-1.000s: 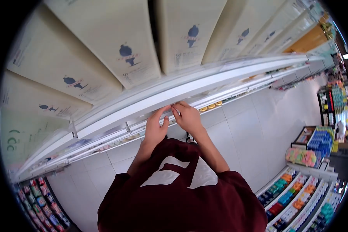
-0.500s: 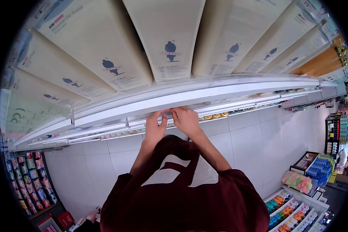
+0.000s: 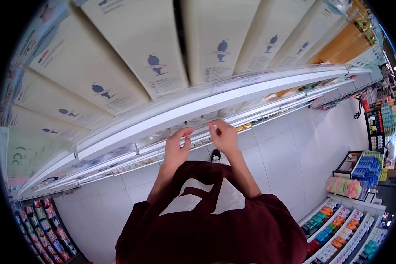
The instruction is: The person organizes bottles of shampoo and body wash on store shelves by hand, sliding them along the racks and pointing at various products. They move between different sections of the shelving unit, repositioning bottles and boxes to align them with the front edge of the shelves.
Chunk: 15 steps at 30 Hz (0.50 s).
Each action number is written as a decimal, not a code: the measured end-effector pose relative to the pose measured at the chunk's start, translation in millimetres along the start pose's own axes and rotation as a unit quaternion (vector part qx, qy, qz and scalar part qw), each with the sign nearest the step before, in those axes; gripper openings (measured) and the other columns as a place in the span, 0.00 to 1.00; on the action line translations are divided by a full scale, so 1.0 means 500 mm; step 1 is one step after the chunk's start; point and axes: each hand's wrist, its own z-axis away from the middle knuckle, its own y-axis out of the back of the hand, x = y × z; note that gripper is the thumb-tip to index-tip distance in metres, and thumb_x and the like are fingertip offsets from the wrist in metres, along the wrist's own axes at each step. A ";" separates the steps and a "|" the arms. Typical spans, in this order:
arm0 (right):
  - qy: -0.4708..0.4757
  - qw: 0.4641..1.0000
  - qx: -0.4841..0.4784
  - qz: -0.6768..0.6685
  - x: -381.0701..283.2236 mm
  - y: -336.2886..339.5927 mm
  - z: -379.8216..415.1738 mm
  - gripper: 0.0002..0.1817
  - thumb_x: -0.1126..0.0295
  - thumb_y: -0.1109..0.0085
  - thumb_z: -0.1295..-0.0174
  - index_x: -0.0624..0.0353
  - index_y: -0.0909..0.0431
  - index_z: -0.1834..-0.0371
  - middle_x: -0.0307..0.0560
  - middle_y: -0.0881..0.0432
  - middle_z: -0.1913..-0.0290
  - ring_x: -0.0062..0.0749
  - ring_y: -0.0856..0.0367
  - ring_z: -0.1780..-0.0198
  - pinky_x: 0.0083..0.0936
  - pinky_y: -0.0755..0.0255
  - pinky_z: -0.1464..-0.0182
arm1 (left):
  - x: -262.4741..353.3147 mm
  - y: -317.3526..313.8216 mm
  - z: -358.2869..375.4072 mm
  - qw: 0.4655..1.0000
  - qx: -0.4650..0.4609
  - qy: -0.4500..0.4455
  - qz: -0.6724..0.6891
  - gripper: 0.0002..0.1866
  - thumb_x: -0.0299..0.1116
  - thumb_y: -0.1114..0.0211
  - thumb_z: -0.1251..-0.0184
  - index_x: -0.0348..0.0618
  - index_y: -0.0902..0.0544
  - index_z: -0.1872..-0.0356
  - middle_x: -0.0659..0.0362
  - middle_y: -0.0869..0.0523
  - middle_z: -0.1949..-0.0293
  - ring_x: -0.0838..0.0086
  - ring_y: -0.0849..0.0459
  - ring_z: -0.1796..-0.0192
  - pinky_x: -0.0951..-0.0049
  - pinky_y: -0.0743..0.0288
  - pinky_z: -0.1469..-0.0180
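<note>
My left hand (image 3: 177,146) is raised in front of the lower shelves, its fingers curved and the thumb held apart from them, with nothing visible in it. To its right, my right hand (image 3: 225,137) has its fingers curled and the fingertips close together; whether anything small is between them cannot be made out. A gap separates the two hands. Both are just below the white shelf edge (image 3: 171,112). Above them stands a row of tall cream packages (image 3: 215,39) with a dark blue figure printed on each.
More white shelf rails (image 3: 290,108) run below, with small goods behind them. Pale floor tiles (image 3: 277,154) lie beneath. A rack of colourful packets (image 3: 46,226) stands at lower left, and a stepped display (image 3: 339,224) at lower right. My shoe (image 3: 215,155) shows under my hands.
My hands were together at the fingertips and have moved apart, the right one going rightward. The view has turned and shifted along the shelf. A shoe has come into sight.
</note>
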 end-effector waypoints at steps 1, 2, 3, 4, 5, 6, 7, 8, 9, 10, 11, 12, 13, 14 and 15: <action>-0.020 0.999 0.044 -0.005 0.019 0.019 0.001 0.04 0.69 0.36 0.34 0.57 0.15 0.62 0.45 0.13 0.64 0.36 0.17 0.77 0.33 0.26 0.72 | 0.009 -0.016 -0.008 1.000 -0.005 -0.001 0.002 0.15 0.21 0.42 0.29 0.36 0.16 0.45 0.49 0.09 0.51 0.62 0.10 0.46 0.66 0.21 0.40; -0.023 0.999 0.047 -0.002 0.035 0.037 0.000 0.04 0.69 0.36 0.34 0.57 0.15 0.62 0.45 0.13 0.64 0.36 0.17 0.77 0.33 0.26 0.72 | 0.019 -0.036 -0.020 0.999 -0.026 -0.025 -0.014 0.15 0.22 0.41 0.29 0.37 0.16 0.44 0.48 0.09 0.50 0.59 0.11 0.45 0.65 0.21 0.40; -0.028 0.997 0.077 -0.014 0.049 0.056 -0.004 0.04 0.70 0.36 0.34 0.58 0.15 0.61 0.45 0.13 0.62 0.35 0.18 0.77 0.32 0.27 0.73 | 0.030 -0.057 -0.033 0.997 -0.047 -0.049 -0.029 0.15 0.23 0.40 0.30 0.38 0.16 0.44 0.48 0.10 0.49 0.57 0.11 0.45 0.64 0.21 0.40; -0.034 0.993 0.106 -0.026 0.061 0.073 -0.008 0.04 0.71 0.36 0.34 0.59 0.16 0.61 0.45 0.13 0.60 0.35 0.18 0.77 0.31 0.28 0.73 | 0.043 -0.077 -0.045 0.997 -0.050 -0.051 -0.027 0.15 0.23 0.40 0.30 0.38 0.16 0.44 0.48 0.10 0.49 0.57 0.11 0.45 0.64 0.21 0.40; -0.037 0.994 0.104 -0.017 0.071 0.088 -0.012 0.05 0.70 0.36 0.33 0.60 0.16 0.60 0.46 0.13 0.57 0.36 0.17 0.76 0.30 0.26 0.73 | 0.056 -0.095 -0.057 0.994 -0.066 -0.072 -0.041 0.16 0.24 0.40 0.29 0.38 0.16 0.43 0.47 0.10 0.48 0.54 0.12 0.44 0.63 0.21 0.40; -0.037 0.994 0.106 -0.016 0.075 0.096 -0.016 0.05 0.70 0.36 0.33 0.60 0.16 0.60 0.46 0.13 0.57 0.36 0.17 0.76 0.30 0.26 0.73 | 0.066 -0.113 -0.068 0.991 -0.081 -0.093 -0.056 0.16 0.26 0.39 0.29 0.38 0.17 0.42 0.47 0.11 0.47 0.51 0.12 0.44 0.62 0.21 0.40; -0.028 0.995 0.099 -0.005 0.078 0.103 -0.019 0.05 0.70 0.36 0.33 0.60 0.16 0.60 0.46 0.13 0.57 0.36 0.17 0.76 0.31 0.25 0.72 | 0.072 -0.129 -0.079 0.990 -0.090 -0.102 -0.045 0.17 0.28 0.39 0.29 0.40 0.17 0.41 0.45 0.12 0.45 0.47 0.14 0.44 0.60 0.21 0.41; -0.018 0.996 0.092 0.005 0.080 0.108 -0.023 0.05 0.70 0.36 0.34 0.60 0.16 0.60 0.45 0.13 0.57 0.37 0.17 0.75 0.31 0.24 0.71 | 0.079 -0.143 -0.089 0.990 -0.090 -0.103 -0.045 0.17 0.28 0.39 0.29 0.40 0.17 0.41 0.45 0.12 0.45 0.47 0.14 0.44 0.60 0.21 0.41; -0.017 0.996 0.091 0.005 0.084 0.109 -0.026 0.05 0.70 0.36 0.34 0.60 0.16 0.60 0.45 0.13 0.57 0.37 0.17 0.75 0.31 0.24 0.71 | 0.085 -0.155 -0.097 0.989 -0.092 -0.103 -0.043 0.18 0.28 0.38 0.31 0.41 0.18 0.41 0.46 0.12 0.45 0.47 0.14 0.44 0.58 0.21 0.42; -0.012 0.997 0.077 0.013 0.090 0.108 -0.029 0.06 0.70 0.35 0.34 0.60 0.16 0.60 0.45 0.13 0.55 0.38 0.16 0.74 0.32 0.23 0.69 | 0.089 -0.165 -0.104 0.990 -0.093 -0.102 -0.042 0.19 0.29 0.38 0.32 0.43 0.18 0.40 0.48 0.13 0.45 0.47 0.15 0.44 0.56 0.21 0.42; -0.006 0.998 0.061 0.022 0.094 0.108 -0.032 0.06 0.69 0.35 0.34 0.59 0.16 0.60 0.44 0.13 0.54 0.39 0.16 0.73 0.33 0.22 0.68 | 0.092 -0.172 -0.109 0.990 -0.091 -0.101 -0.043 0.19 0.29 0.38 0.32 0.43 0.18 0.40 0.48 0.13 0.45 0.47 0.15 0.44 0.56 0.21 0.42; -0.004 0.998 0.058 0.021 0.097 0.109 -0.035 0.06 0.69 0.35 0.34 0.59 0.16 0.60 0.44 0.13 0.54 0.39 0.16 0.73 0.33 0.22 0.68 | 0.095 -0.179 -0.114 0.990 -0.097 -0.091 -0.050 0.19 0.28 0.38 0.32 0.43 0.18 0.40 0.48 0.13 0.45 0.47 0.15 0.45 0.55 0.21 0.42; -0.008 0.999 0.039 0.037 0.099 0.110 -0.039 0.06 0.68 0.36 0.34 0.58 0.15 0.59 0.44 0.14 0.53 0.42 0.15 0.72 0.36 0.22 0.66 | 0.097 -0.184 -0.119 0.990 -0.103 -0.081 -0.056 0.19 0.28 0.38 0.32 0.42 0.19 0.40 0.48 0.13 0.45 0.47 0.15 0.45 0.55 0.21 0.42; -0.011 0.998 0.020 0.053 0.101 0.112 -0.043 0.07 0.67 0.36 0.34 0.57 0.15 0.59 0.44 0.14 0.51 0.46 0.14 0.70 0.39 0.21 0.65 | 0.095 -0.191 -0.122 0.990 -0.099 -0.080 -0.057 0.19 0.28 0.38 0.32 0.42 0.19 0.40 0.48 0.13 0.45 0.47 0.15 0.45 0.55 0.21 0.42; -0.008 0.998 0.017 0.052 0.104 0.113 -0.047 0.07 0.67 0.36 0.34 0.57 0.15 0.59 0.44 0.14 0.51 0.46 0.14 0.70 0.39 0.21 0.65 | 0.090 -0.198 -0.125 0.990 -0.082 -0.093 -0.067 0.19 0.28 0.39 0.31 0.41 0.18 0.40 0.47 0.12 0.45 0.48 0.15 0.44 0.57 0.21 0.42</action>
